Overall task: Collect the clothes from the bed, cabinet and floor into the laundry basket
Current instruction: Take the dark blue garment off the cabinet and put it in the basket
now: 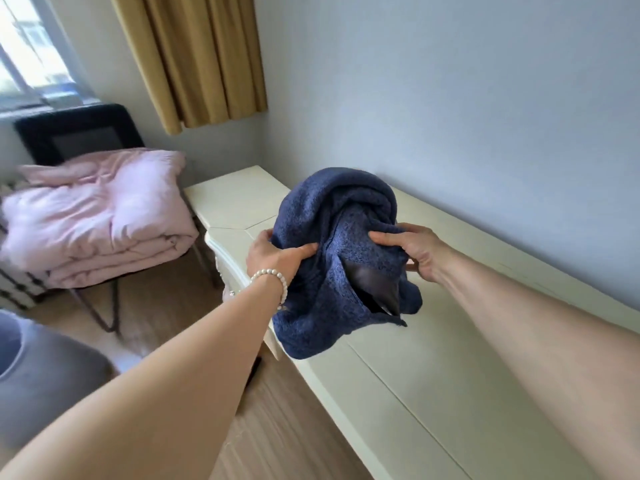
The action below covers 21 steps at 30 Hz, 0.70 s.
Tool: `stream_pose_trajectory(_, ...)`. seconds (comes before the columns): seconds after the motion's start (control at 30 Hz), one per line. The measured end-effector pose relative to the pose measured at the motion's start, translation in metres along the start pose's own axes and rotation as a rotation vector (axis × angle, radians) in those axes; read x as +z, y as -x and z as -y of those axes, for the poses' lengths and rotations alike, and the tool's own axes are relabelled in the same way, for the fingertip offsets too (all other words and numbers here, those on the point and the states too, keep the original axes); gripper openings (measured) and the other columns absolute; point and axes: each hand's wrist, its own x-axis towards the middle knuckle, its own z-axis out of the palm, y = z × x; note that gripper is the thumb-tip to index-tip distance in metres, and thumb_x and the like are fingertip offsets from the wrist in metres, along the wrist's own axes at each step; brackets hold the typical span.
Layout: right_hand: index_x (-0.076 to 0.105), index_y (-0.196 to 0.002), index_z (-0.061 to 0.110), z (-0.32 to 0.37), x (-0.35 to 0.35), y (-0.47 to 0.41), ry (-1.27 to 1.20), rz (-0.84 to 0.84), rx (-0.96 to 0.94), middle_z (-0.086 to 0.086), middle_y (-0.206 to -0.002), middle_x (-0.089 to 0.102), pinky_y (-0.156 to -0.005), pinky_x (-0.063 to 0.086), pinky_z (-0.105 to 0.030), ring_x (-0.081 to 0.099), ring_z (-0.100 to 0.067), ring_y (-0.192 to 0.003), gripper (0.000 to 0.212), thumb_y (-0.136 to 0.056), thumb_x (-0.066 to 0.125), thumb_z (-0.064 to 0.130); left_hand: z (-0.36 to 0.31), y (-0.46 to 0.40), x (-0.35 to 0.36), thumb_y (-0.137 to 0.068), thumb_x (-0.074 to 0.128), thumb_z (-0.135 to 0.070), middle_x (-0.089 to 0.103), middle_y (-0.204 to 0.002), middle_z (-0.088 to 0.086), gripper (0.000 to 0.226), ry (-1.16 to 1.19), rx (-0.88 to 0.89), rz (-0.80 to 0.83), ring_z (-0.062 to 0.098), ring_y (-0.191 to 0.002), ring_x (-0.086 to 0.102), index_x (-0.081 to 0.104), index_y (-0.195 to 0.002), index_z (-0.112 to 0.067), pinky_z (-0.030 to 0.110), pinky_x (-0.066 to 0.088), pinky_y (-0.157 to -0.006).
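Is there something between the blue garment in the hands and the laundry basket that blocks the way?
Both hands, left and right, already grip the blue garment above the cream cabinet. No laundry basket is clearly recognisable in this view, so the path cannot be judged. The visible wooden floor beside the cabinet shows no obstacle.

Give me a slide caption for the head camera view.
Both hands, left and right, lift a bunched navy garment above the cream cabinet.

The head view looks forward and down, close over the cream cabinet (433, 375).
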Motion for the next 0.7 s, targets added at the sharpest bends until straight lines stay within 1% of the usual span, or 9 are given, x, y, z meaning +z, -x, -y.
stream_pose_trajectory(0.03, 0.058, -0.131, 0.014, 0.006, 0.016, 0.000, 0.009, 0.025, -0.010, -0.007, -0.120, 0.069, -0.063, 0.049, -0.028, 0.067, -0.017, -0.088, 0.082, -0.057, 0.092, 0.026, 0.000, -0.003, -0.017, -0.055, 0.088, -0.039, 0.067, -0.111, -0.002, 0.069, -0.020, 0.003, -0.017, 0.022, -0.108, 0.062, 0.062, -0.116, -0.020, 0.030, 0.047, -0.097)
stream_pose_trajectory(0.1, 0.057, -0.133, 0.014, 0.015, 0.061, 0.000, 0.031, 0.094, -0.021, -0.007, -0.121, 0.069, -0.060, 0.051, -0.028, 0.068, -0.018, -0.087, 0.081, -0.060, 0.090, 0.023, 0.004, -0.011, -0.062, -0.055, 0.088, -0.042, 0.069, -0.109, 0.000, 0.064, -0.060, 0.000, -0.084, 0.024, -0.107, 0.063, 0.065, -0.111, -0.019, 0.032, 0.048, -0.097)
stream_pose_trajectory(0.2, 0.058, -0.132, 0.012, 0.024, 0.138, 0.006, 0.069, 0.209, -0.033, -0.007, -0.118, 0.070, -0.061, 0.052, -0.027, 0.069, -0.018, -0.088, 0.074, -0.064, 0.087, 0.015, 0.019, -0.021, -0.133, -0.054, 0.088, -0.045, 0.070, -0.113, 0.001, 0.065, -0.099, -0.026, -0.211, 0.025, -0.109, 0.063, 0.068, -0.110, -0.020, 0.035, 0.048, -0.099)
stream_pose_trajectory(0.33, 0.064, -0.123, 0.009, 0.028, 0.260, 0.027, 0.139, 0.396, -0.068, -0.005, -0.108, 0.071, -0.063, 0.051, -0.027, 0.066, -0.016, -0.085, 0.052, -0.073, 0.080, 0.008, 0.056, -0.029, -0.241, -0.055, 0.087, -0.043, 0.070, -0.111, 0.002, 0.065, -0.104, -0.094, -0.360, 0.027, -0.108, 0.064, 0.068, -0.111, -0.019, 0.035, 0.049, -0.096)
stream_pose_trajectory(0.37, 0.064, -0.123, 0.010, 0.026, 0.285, 0.031, 0.158, 0.430, -0.079, -0.005, -0.108, 0.070, -0.066, 0.052, -0.028, 0.066, -0.017, -0.088, 0.051, -0.074, 0.079, 0.009, 0.065, -0.030, -0.263, -0.054, 0.087, -0.043, 0.070, -0.109, 0.001, 0.065, -0.101, -0.110, -0.382, 0.026, -0.107, 0.064, 0.068, -0.110, -0.018, 0.034, 0.050, -0.095)
stream_pose_trajectory(0.47, 0.064, -0.123, 0.012, 0.020, 0.377, 0.047, 0.205, 0.539, -0.081, -0.001, -0.111, 0.071, -0.084, 0.053, -0.035, 0.065, -0.019, -0.102, 0.051, -0.075, 0.079, 0.010, 0.096, -0.034, -0.341, -0.059, 0.086, -0.038, 0.067, -0.102, -0.001, 0.058, -0.061, -0.158, -0.473, 0.024, -0.103, 0.063, 0.067, -0.110, -0.017, 0.029, 0.048, -0.087)
stream_pose_trajectory(0.5, 0.065, -0.123, 0.013, 0.018, 0.402, 0.052, 0.211, 0.563, -0.078, -0.001, -0.111, 0.071, -0.084, 0.053, -0.035, 0.065, -0.019, -0.104, 0.050, -0.075, 0.079, 0.011, 0.104, -0.035, -0.361, -0.061, 0.086, -0.037, 0.068, -0.102, -0.001, 0.056, -0.056, -0.168, -0.502, 0.024, -0.104, 0.063, 0.067, -0.109, -0.017, 0.029, 0.048, -0.087)
stream_pose_trajectory(0.6, 0.066, -0.121, 0.015, 0.012, 0.474, 0.064, 0.224, 0.638, -0.080, -0.002, -0.112, 0.071, -0.069, 0.048, -0.030, 0.065, -0.017, -0.099, 0.045, -0.077, 0.076, 0.011, 0.129, -0.045, -0.419, -0.056, 0.087, -0.040, 0.072, -0.108, 0.002, 0.057, -0.032, -0.221, -0.573, 0.027, -0.106, 0.064, 0.068, -0.105, -0.019, 0.037, 0.051, -0.094)
stream_pose_trajectory(0.7, 0.066, -0.121, 0.014, 0.005, 0.540, 0.068, 0.228, 0.690, -0.091, -0.003, -0.112, 0.071, -0.067, 0.046, -0.031, 0.065, -0.019, -0.099, 0.045, -0.077, 0.076, 0.012, 0.152, -0.058, -0.470, -0.055, 0.088, -0.040, 0.071, -0.109, 0.002, 0.060, 0.004, -0.250, -0.627, 0.027, -0.104, 0.065, 0.068, -0.106, -0.018, 0.038, 0.052, -0.094)
